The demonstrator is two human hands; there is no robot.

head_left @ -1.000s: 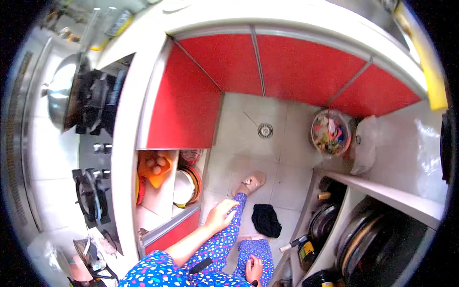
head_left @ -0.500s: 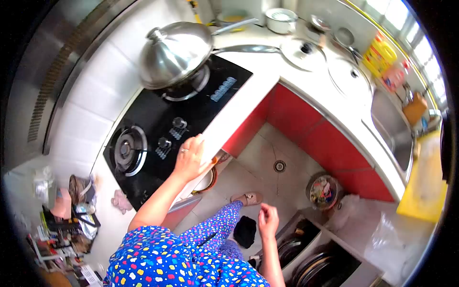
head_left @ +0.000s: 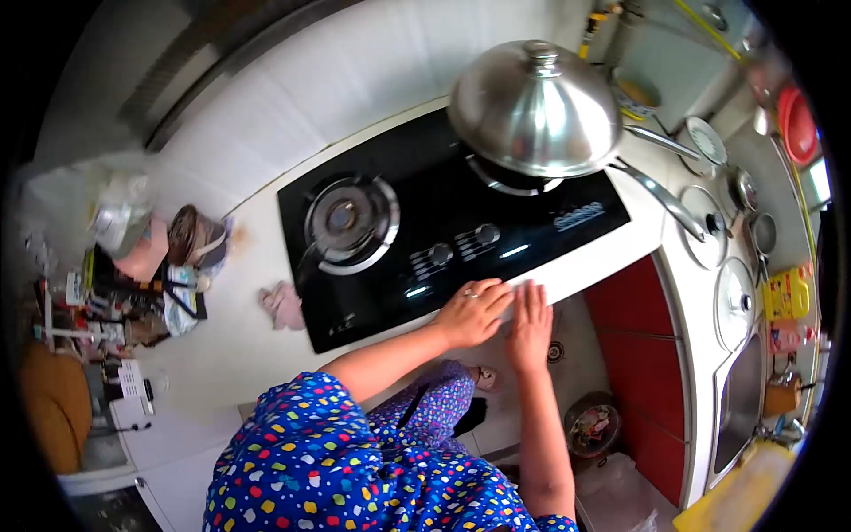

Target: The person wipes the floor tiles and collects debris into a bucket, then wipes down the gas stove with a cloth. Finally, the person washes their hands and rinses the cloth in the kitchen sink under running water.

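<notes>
My left hand [head_left: 476,312], with a ring on one finger, lies on the white counter edge [head_left: 564,282] in front of the black gas stove [head_left: 381,293]. Its fingers are laid out with nothing held. Right beside it, my right hand [head_left: 530,324] has its fingers stretched forward on the same edge, holding nothing. The two stove knobs [head_left: 441,255] are a little beyond my left hand. On the right burner sits a pan under a domed steel lid [head_left: 536,111], its long handle [head_left: 660,199] pointing right. The left burner [head_left: 344,215] is bare.
A pink cloth [head_left: 282,307] lies left of the stove. Glass lids [head_left: 734,304], a sink [head_left: 738,403] and a yellow bottle [head_left: 787,293] line the right counter. Red cabinets [head_left: 634,355] and a waste bin [head_left: 592,426] are below. Several containers crowd the far left.
My right hand has come up from beside my body to the counter edge, next to my left hand. The drawer below the stove no longer shows. My view has turned toward the stove.
</notes>
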